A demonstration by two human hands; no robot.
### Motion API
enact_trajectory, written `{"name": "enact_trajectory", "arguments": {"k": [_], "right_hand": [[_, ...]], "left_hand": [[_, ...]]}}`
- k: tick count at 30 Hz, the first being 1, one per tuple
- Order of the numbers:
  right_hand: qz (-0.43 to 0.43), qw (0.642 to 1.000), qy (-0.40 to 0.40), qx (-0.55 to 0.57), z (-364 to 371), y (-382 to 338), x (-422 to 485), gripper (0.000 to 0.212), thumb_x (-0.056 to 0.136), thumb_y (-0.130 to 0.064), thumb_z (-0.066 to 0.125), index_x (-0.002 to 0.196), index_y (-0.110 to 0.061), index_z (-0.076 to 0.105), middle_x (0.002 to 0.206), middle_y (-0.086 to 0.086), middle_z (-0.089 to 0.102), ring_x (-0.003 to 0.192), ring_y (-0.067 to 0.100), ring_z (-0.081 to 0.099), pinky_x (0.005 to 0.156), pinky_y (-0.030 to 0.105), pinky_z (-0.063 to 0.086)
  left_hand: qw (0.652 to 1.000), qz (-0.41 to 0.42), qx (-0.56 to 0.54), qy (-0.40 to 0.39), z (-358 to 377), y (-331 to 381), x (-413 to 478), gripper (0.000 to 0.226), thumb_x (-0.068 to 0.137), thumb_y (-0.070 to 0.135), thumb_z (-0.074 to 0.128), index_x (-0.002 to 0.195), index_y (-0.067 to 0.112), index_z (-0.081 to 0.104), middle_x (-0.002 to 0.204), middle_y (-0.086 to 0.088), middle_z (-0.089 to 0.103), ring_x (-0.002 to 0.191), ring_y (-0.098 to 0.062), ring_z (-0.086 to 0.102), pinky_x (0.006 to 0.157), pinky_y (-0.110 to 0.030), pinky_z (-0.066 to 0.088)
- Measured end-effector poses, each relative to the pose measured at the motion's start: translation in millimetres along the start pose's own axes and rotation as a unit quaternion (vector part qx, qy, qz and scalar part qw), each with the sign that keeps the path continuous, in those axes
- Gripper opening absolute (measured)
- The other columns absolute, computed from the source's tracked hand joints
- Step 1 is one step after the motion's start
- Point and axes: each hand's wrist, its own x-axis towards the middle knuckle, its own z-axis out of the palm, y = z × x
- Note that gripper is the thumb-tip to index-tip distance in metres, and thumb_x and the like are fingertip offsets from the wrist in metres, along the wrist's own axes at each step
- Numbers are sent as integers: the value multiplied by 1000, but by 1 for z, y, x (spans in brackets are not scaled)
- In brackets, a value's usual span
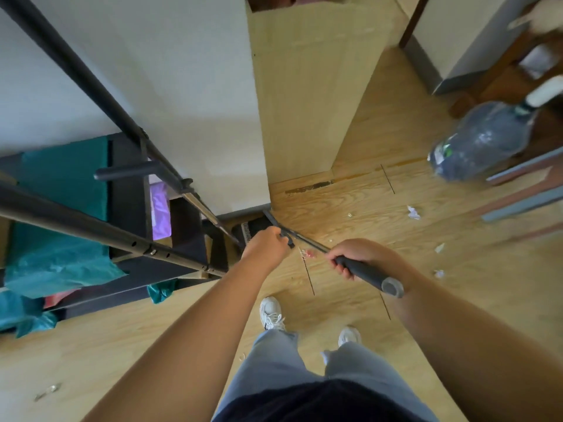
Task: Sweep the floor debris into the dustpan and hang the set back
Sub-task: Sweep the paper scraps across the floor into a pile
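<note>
Dark grey broom handle [365, 274], slim, hand-held

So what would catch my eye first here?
Two bare arms reach down mid-frame: the right hand grips a dark broom handle, the left hand holds a thinner black rod by the dustpan. Paper scraps litter the wooden floor to the right.

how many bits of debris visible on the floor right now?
About 7, maybe more hidden. Scraps right of the broom. One reddish piece between the hands. One by the trouser leg. One bottom left.
</note>
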Motion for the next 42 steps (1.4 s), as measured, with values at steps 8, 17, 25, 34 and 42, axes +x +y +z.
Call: {"name": "enact_trajectory", "arguments": {"k": [8, 17, 25, 34, 42], "right_hand": [[-65, 995, 66, 33, -56, 79, -32, 32, 93, -12, 54, 62, -7, 50, 46, 3, 49, 35, 11, 44, 39, 21, 38], [-113, 980, 148, 71, -186, 213, -77, 27, 87, -8, 61, 62, -6, 51, 52, 9, 51, 37, 15, 48, 42, 22, 41], [-83, 957, 191, 200, -233, 263, -87, 9, 87, -2, 56, 78, -4, 55, 56, 8, 52, 39, 15, 49, 40, 23, 42], [-71, 930, 242, 267, -270, 280, -88, 2, 87, -4, 60, 87, -4, 62, 61, 5, 56, 44, 13, 52, 40, 22, 44], [-65, 920, 252, 293, -330, 268, -89, 8, 87, -5, 60, 94, -2, 60, 65, 7, 55, 44, 15, 52, 38, 20, 44]], "left_hand": [[992, 53, 118, 8, 76, 59, -29, 38, 99, 33, 41, 132, 18, 52, 129, -7, 58, 111, -27, 58, 89, -37, 50], [970, 129, 201, -38, 210, 161, -65, 45, 101, 34, 39, 143, 21, 41, 140, -7, 49, 124, -27, 51, 98, -37, 45], [946, 177, 260, -81, 249, 206, -62, 43, 100, 32, 40, 141, 19, 43, 143, -9, 46, 125, -29, 49, 104, -41, 41], [924, 216, 301, -99, 266, 253, -32, 47, 101, 31, 39, 146, 17, 38, 146, -11, 41, 128, -30, 46, 100, -38, 42], [928, 205, 298, -90, 283, 291, -19, 44, 101, 32, 41, 141, 16, 43, 141, -10, 45, 124, -28, 50, 97, -37, 44]]}}
